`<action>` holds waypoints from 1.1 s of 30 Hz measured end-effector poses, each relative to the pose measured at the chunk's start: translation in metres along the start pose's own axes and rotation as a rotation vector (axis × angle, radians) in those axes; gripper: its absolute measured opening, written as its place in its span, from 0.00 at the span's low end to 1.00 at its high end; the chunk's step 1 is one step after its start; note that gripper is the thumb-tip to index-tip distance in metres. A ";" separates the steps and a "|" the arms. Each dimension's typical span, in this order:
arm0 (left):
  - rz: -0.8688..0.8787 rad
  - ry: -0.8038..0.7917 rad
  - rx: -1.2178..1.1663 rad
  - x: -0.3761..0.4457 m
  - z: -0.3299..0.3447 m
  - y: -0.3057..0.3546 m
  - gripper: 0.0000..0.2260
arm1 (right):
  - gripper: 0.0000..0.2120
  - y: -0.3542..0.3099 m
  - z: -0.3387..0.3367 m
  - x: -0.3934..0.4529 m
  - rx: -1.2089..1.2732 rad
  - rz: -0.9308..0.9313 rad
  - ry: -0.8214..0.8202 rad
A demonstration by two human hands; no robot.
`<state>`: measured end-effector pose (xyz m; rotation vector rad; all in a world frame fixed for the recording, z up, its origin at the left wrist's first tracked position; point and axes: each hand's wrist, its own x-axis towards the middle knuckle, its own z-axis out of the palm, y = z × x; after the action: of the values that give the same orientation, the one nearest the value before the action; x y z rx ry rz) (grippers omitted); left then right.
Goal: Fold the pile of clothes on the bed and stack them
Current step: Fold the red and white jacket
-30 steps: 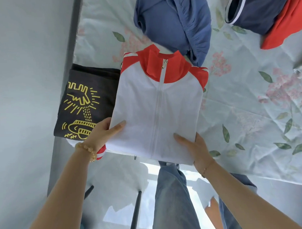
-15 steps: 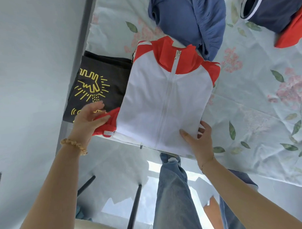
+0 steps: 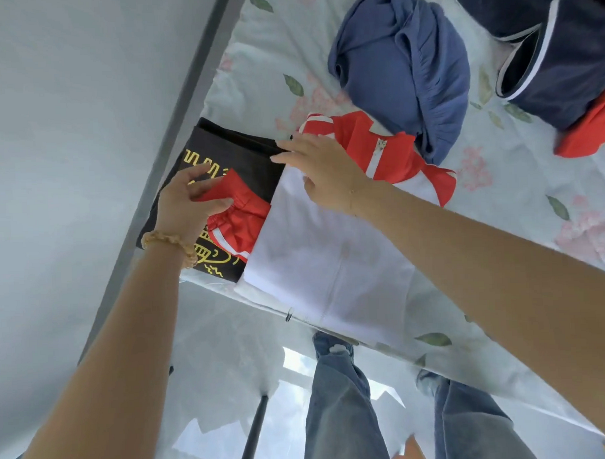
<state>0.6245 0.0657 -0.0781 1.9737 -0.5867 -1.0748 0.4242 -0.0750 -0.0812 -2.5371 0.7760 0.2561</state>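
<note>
A folded white-and-red jacket is shown on the bed, at its near edge, partly overlapping the folded black T-shirt that lies just beside it toward the wall. A loose red sleeve spilling over the black T-shirt is pinched by the left hand, while the right hand is laid with fingers spread and nearly straight on the jacket's upper part, beside the red collar. Beyond the jacket, a blue garment and a navy-and-red one are seen unfolded. The fabric is judged light, soft and rather slippery; hold is best taken at cuff and folded edges, the body being pressed flat.
</note>
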 end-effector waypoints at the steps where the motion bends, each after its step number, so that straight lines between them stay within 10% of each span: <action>1: -0.008 -0.001 0.008 0.000 -0.001 -0.002 0.28 | 0.29 0.003 -0.002 0.017 -0.088 -0.025 -0.094; 5: 0.028 -0.016 0.046 0.000 0.001 -0.006 0.21 | 0.13 0.008 0.000 0.037 -0.301 -0.186 -0.164; 14: 0.163 -0.208 -0.104 0.041 0.047 0.052 0.15 | 0.06 0.031 -0.005 -0.057 -0.089 -0.099 0.653; 19: 0.108 -0.414 0.123 0.064 0.109 0.065 0.13 | 0.08 0.016 -0.005 -0.056 0.184 -0.003 0.648; 23: -0.199 -0.614 -0.194 0.063 0.133 0.056 0.11 | 0.05 0.008 0.006 -0.048 0.312 0.081 0.631; 29: -0.193 -0.263 -0.247 0.059 0.105 0.021 0.19 | 0.18 0.014 0.026 -0.049 0.460 0.122 0.483; 33: -0.332 -0.479 -0.084 0.025 0.083 0.014 0.27 | 0.24 0.038 0.032 -0.045 0.245 0.336 0.433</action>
<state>0.5674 0.0049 -0.1059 1.7807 -0.4545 -1.7746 0.3646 -0.0650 -0.1097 -2.2422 1.3127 -0.2794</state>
